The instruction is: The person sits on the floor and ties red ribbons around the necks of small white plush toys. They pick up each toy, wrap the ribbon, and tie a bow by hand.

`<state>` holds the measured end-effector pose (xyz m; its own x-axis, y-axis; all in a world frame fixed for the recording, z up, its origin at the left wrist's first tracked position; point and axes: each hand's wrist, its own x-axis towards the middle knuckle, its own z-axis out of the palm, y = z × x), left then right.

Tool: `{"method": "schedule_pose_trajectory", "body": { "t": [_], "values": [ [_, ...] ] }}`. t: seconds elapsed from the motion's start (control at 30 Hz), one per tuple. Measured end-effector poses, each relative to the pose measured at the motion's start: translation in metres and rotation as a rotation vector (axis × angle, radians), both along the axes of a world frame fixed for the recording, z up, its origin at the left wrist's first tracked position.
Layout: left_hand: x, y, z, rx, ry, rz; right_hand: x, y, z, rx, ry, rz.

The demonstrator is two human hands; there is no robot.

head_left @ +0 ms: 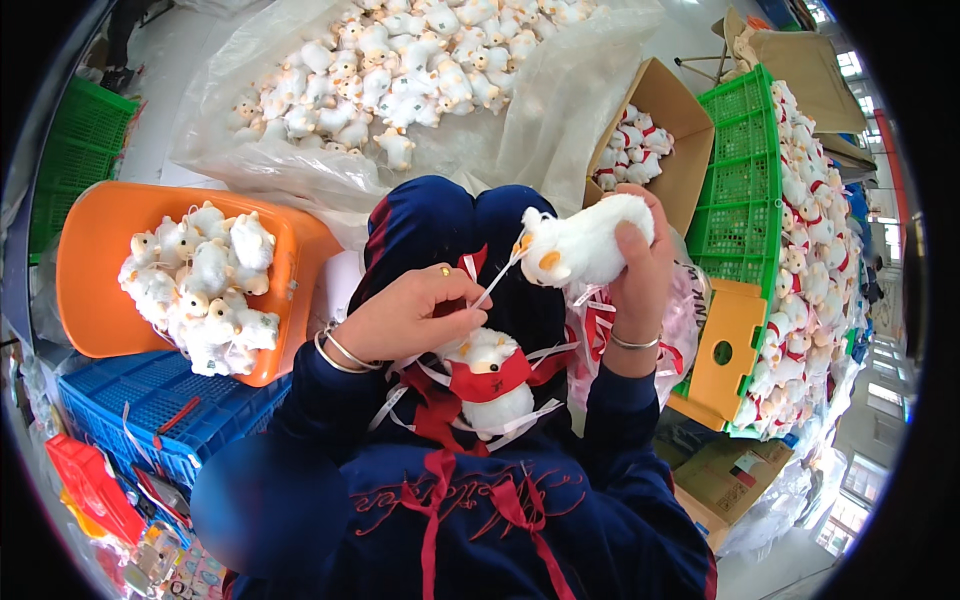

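Note:
My right hand grips a small white plush animal with orange patches on its head, held up over my lap. From the toy's head a thin white strip runs down to my left hand, whose thumb and fingers pinch its end. Just below the left hand, a second white plush toy rests on my lap, wrapped by a red band with white ties. Several loose red ribbons with white ends lie on my lap and on pink plastic beside my right wrist.
At the left, an orange tub of white plush toys stands by a blue crate. A plastic sheet ahead bears a large toy heap. On the right are a cardboard box of red-banded toys and a green crate beside many more.

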<state>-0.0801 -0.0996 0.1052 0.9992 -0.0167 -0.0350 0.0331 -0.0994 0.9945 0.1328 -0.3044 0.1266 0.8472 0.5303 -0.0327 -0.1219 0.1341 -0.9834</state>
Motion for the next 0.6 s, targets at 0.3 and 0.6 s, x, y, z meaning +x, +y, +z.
{"method": "schedule_pose_trajectory", "body": {
  "t": [0.3,0.6],
  "values": [
    [0.007,-0.017,0.010,-0.159,0.038,0.228,-0.002,0.003,-0.001,-0.037,-0.112,0.188],
    [0.013,-0.027,0.007,-0.130,-0.044,0.381,-0.011,0.004,0.018,-0.353,-0.266,0.381]
  ]
}}
